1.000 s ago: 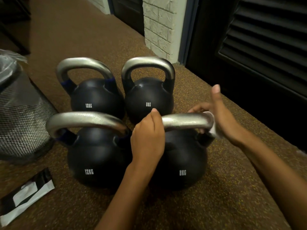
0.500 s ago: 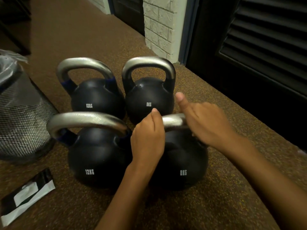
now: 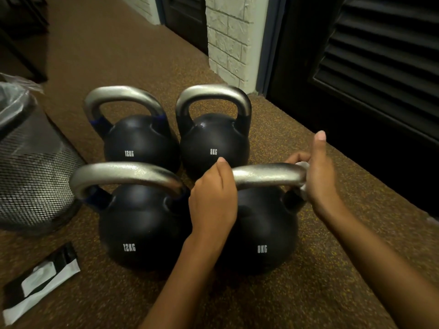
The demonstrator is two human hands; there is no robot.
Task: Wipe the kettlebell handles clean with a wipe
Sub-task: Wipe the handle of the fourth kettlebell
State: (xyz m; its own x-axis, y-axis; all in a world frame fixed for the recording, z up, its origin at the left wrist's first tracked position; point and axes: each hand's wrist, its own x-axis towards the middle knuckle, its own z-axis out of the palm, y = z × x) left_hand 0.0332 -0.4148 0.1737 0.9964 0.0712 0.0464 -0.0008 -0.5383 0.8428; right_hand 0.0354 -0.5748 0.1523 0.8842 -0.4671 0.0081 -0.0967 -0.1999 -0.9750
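Note:
Several black kettlebells with silver handles stand on the speckled floor. My left hand (image 3: pixel 213 200) grips the left end of the handle (image 3: pixel 266 175) of the near-right 8KG kettlebell (image 3: pixel 266 236). My right hand (image 3: pixel 318 176) holds a white wipe (image 3: pixel 303 184) wrapped round that handle's right bend, thumb raised. To the left stands the near 12KG kettlebell (image 3: pixel 140 231). Behind are another 12KG kettlebell (image 3: pixel 140 141) and another 8KG kettlebell (image 3: pixel 213 138).
A black mesh bin (image 3: pixel 31 172) with a plastic liner stands at the left. A black and white wipe packet (image 3: pixel 38 283) lies on the floor at the near left. A white brick pillar (image 3: pixel 228 39) and dark louvred doors (image 3: pixel 380 67) rise behind and to the right.
My right hand slid with the wipe from the middle of the handle back to its right bend. The left hand has kept its grip.

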